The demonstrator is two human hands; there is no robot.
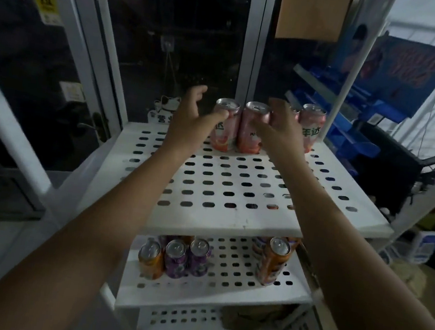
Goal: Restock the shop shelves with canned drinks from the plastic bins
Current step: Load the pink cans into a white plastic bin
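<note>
Two pink cans stand side by side at the back of the white perforated top shelf (234, 194). My left hand (189, 118) is beside the left pink can (226, 136); its thumb touches the can's front while its fingers are spread away from it. My right hand (280, 131) grips the middle pink can (250, 117), thumb in front and fingers round its right side. Another pink can (311, 126) stands at the shelf's back right corner, and one more is mostly hidden behind my right hand.
The lower shelf (224, 287) holds an orange can (149, 261), two purple cans (175, 259) and a taller orange can (271, 263). Glass doors stand behind and to the left. A blue rack (351, 125) is at the right, and a cat figure (163, 104) behind the shelf.
</note>
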